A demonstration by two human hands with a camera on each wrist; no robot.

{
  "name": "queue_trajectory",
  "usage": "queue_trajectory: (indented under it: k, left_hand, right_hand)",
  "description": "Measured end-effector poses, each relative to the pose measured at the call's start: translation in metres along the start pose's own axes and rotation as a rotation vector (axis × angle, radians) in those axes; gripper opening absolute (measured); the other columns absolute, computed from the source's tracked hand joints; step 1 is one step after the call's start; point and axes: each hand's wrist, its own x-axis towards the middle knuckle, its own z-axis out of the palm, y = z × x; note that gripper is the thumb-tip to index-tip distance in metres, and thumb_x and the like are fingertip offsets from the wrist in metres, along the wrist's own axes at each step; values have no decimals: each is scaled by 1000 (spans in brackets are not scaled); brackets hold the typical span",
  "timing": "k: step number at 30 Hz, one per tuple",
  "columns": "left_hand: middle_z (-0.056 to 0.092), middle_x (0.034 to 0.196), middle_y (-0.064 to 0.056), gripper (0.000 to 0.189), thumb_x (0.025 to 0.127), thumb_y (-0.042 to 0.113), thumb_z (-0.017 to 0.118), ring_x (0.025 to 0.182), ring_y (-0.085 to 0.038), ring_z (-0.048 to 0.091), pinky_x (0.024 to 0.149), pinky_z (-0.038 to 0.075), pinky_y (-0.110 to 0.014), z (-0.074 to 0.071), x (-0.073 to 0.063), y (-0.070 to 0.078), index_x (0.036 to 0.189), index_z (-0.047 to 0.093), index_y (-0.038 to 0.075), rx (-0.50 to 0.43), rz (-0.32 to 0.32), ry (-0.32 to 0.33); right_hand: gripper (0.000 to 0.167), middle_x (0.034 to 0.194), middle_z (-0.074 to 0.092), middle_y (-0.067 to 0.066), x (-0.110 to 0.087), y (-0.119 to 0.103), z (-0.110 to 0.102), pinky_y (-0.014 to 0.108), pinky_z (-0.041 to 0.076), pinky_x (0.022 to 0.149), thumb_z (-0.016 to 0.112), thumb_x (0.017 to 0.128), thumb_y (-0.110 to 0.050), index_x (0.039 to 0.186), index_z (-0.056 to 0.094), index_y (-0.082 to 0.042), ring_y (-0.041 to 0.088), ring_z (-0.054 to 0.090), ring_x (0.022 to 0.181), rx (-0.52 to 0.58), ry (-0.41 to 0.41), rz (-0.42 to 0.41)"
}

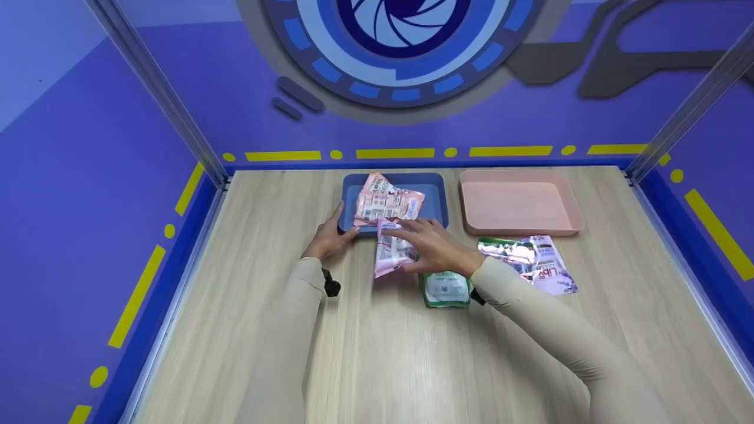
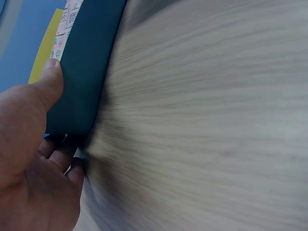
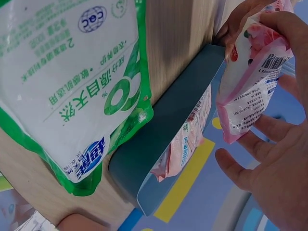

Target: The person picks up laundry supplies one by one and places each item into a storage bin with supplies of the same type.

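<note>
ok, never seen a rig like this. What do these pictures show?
No robot: a person works bare-handed, so each grip is a hand. The wide picture is from a head camera; the other two are from the left and right wrists, each facing that hand's work.

On the table are a blue tray with pink packaging inside and, right of it, a pink tray. Nearer the person are a green-and-white pouch and, further right, a lavender pouch next to a shiny one.

The left grip holds the blue tray's corner. The right grip holds a pink-and-white pouch by that tray's near edge.
</note>
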Motion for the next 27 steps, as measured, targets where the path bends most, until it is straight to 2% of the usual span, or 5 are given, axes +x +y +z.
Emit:
queue_trajectory:
  k: [7, 18, 27]
  left_hand:
    - [19, 170, -14, 89, 102, 41, 62, 154, -35, 23, 126, 18, -47, 1, 2, 0, 167, 4, 22, -7, -12, -9]
    - [18, 170, -12, 89, 102, 41, 63, 155, -34, 20, 126, 16, -48, 1, 1, 0, 167, 4, 28, -58, -50, -13]
    - [22, 169, -17, 88, 102, 41, 62, 153, -38, 24, 126, 19, -49, 0, 0, -1, 167, 6, 20, -17, -4, -8]
  right_hand:
    - [81, 159, 43, 15, 1, 3, -1, 71, 25, 116, 82, 87, -43, 157, 42, -35, 43, 39, 145, 32, -7, 34]
    - [78, 159, 43, 17, 1, 9, -4, 73, 25, 115, 79, 90, -42, 158, 40, -36, 44, 38, 145, 30, 19, 46]
    - [76, 159, 41, 20, 2, 16, -5, 79, 24, 111, 77, 92, -39, 158, 40, -33, 50, 36, 144, 67, 79, 18]
